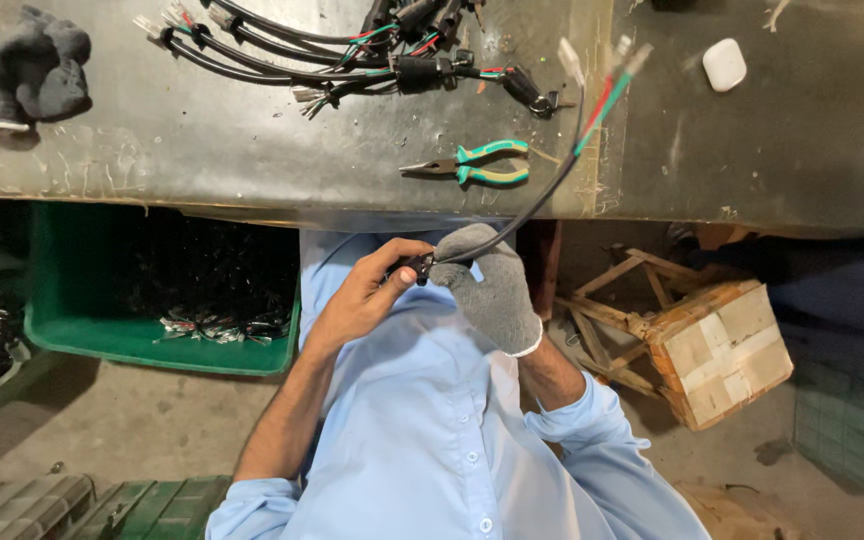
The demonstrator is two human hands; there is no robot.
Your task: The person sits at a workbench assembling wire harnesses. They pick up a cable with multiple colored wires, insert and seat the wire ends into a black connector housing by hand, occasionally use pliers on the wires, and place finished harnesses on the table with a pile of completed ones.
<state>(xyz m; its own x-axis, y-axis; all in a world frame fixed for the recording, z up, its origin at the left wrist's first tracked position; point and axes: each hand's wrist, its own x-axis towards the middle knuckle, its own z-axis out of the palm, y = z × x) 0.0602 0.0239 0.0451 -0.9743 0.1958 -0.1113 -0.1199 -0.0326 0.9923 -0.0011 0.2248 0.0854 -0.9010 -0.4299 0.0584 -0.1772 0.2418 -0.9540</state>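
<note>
A black sheathed cable point(542, 195) with red and green wires and clear connectors at its far end runs from the workbench edge down to my hands. My left hand point(367, 290), bare, pinches the cable's near end, where there is a small black piece. My right hand point(492, 285), in a grey knit glove, grips the cable just beside it. Both hands are in front of my light blue shirt, below the bench edge.
Green-handled pliers point(477, 163) lie on the dark workbench point(202, 140). A bundle of similar black cables point(352, 50), a grey glove point(32, 65) and a small white case point(724, 63) lie further back. A green crate point(72, 300) sits at the left, a taped cardboard box point(722, 350) at the right.
</note>
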